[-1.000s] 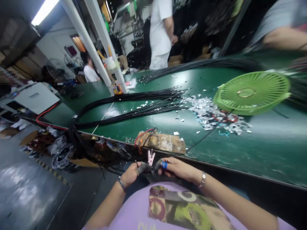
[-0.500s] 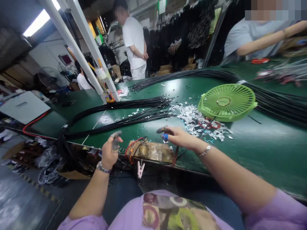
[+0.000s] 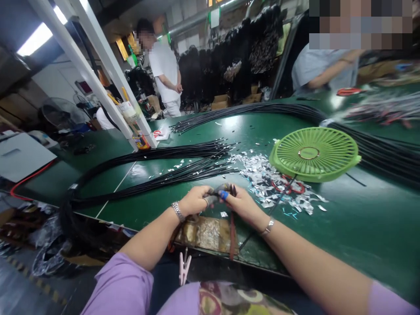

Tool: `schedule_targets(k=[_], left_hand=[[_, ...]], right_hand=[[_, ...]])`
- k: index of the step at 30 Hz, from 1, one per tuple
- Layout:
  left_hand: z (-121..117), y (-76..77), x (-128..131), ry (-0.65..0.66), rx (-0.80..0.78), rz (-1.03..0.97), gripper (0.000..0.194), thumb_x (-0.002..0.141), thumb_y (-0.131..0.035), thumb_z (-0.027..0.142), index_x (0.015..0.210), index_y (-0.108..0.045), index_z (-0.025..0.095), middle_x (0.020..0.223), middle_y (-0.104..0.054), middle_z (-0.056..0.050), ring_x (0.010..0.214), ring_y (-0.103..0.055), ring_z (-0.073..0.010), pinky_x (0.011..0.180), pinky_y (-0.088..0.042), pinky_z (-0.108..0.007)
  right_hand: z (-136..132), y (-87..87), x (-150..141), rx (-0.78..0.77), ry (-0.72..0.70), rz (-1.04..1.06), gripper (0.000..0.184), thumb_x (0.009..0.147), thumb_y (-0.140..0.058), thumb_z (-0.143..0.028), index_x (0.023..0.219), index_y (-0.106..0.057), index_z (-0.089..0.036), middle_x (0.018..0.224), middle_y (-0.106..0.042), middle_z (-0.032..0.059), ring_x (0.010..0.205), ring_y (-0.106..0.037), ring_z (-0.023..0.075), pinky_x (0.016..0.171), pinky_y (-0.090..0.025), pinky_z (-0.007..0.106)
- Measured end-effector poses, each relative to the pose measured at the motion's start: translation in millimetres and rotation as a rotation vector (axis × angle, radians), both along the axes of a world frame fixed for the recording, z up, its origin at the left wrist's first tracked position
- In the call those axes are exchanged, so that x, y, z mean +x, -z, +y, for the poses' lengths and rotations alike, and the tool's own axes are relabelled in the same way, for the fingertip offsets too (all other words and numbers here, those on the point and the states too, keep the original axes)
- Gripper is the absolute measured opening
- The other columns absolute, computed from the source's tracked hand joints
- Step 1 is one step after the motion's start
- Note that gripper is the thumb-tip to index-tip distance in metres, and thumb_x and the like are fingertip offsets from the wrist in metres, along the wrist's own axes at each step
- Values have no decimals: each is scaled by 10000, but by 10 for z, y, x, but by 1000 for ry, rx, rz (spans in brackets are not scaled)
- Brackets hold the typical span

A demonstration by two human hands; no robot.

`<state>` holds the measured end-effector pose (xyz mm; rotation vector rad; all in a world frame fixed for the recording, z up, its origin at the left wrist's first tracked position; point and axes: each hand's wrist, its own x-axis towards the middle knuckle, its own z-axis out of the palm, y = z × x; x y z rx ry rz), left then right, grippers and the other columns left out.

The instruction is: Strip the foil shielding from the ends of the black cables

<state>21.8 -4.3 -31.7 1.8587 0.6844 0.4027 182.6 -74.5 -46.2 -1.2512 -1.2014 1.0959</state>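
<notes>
My left hand (image 3: pixel 196 201), with grey coverings on its fingertips, is closed, its fingers pinched together and meeting those of my right hand. My right hand (image 3: pixel 242 202) has blue tape on one finger and is closed too. Small dark tips poke up beside its fingers; what the two hands pinch is too small and dark to name. Just below them, at the table's near edge, lies a taped block (image 3: pixel 210 234) with a brown strap (image 3: pixel 233 236) across its right end. Behind the hands, a bundle of black cables (image 3: pixel 183 173) points its cut ends toward a pile of silvery scraps (image 3: pixel 259 173).
A green fan (image 3: pixel 311 153) stands on the green table (image 3: pixel 361 227) at right. Another black cable bundle (image 3: pixel 262 108) curves behind it. White posts (image 3: pixel 121 87) rise at left. A pink clothespin (image 3: pixel 184 267) hangs at the front edge. Two people are across the table.
My hands were apart, with the left at the left of the block; now they have come together above it, fingers closed. The view has shifted slightly to the right.
</notes>
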Motion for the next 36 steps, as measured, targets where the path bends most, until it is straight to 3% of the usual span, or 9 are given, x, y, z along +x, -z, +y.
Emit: schedule_targets(k=[3, 9, 12, 15, 19, 23, 31, 34, 36], left_hand=[[16, 0, 22, -110, -206, -38, 343, 751, -649, 492, 742, -563, 160, 528, -543, 34, 350, -370, -64, 379, -254, -202], [15, 42, -56, -292, -209, -135, 465, 711, -635, 611, 749, -577, 151, 508, -536, 43, 348, -378, -52, 370, -245, -188], [19, 77, -70, -320, -105, -102, 390, 755, -627, 542, 753, -578, 155, 518, -555, 39, 378, -419, -62, 400, -301, -191], [10, 104, -81, -338, 132, -38, 241, 827, -578, 389, 777, -607, 154, 570, -601, 14, 477, -508, -90, 488, -382, -203], [-36, 91, -96, -345, 492, 80, 144, 846, -551, 279, 818, -643, 172, 709, -684, -35, 660, -621, -147, 617, -446, -239], [-84, 61, -99, -289, 690, 167, 129, 851, -548, 263, 846, -656, 192, 761, -710, -39, 705, -653, -164, 621, -450, -241], [-104, 75, -122, -209, 898, 240, 143, 847, -527, 253, 861, -653, 186, 761, -713, -45, 689, -660, -170, 609, -455, -249], [-107, 66, -125, -203, 861, 224, 146, 843, -529, 256, 876, -650, 181, 763, -710, -56, 696, -658, -177, 625, -464, -257], [-101, 51, -116, -207, 748, 183, 143, 840, -529, 256, 863, -643, 174, 765, -707, -63, 694, -653, -175, 629, -465, -257]], right_hand=[[-15, 40, 35, -51, 4, 48, 562, 787, -428, -766, 791, -535, -214, 603, -512, -23, 427, -275, 85, 421, -255, 260], [-82, 36, 4, 10, -62, -179, 442, 844, -477, -642, 815, -617, -224, 656, -550, 30, 640, -483, 179, 581, -389, 313], [-97, -4, -32, 30, -60, -263, 323, 849, -509, -519, 844, -645, -226, 751, -620, 46, 713, -527, 197, 685, -425, 338], [-98, -33, -60, 15, -32, -287, 260, 830, -519, -440, 865, -653, -221, 750, -622, 27, 743, -539, 194, 723, -443, 332], [-87, -34, -112, -21, 1, -154, 294, 794, -569, -467, 904, -638, -203, 659, -551, -11, 704, -526, 176, 668, -454, 305], [-69, -23, -171, -56, 129, -39, 328, 736, -645, -516, 815, -592, -202, 595, -462, -43, 620, -465, 143, 574, -411, 272], [-56, -12, -209, -112, 165, 104, 374, 672, -703, -529, 690, -509, -209, 535, -423, -68, 502, -342, 88, 457, -272, 237], [-52, -13, -206, -149, 136, 198, 382, 647, -721, -518, 684, -499, -210, 480, -368, -93, 449, -285, 67, 432, -223, 228], [-48, -18, -198, -176, 109, 245, 377, 645, -721, -509, 680, -495, -210, 450, -341, -103, 427, -263, 60, 425, -198, 224]])
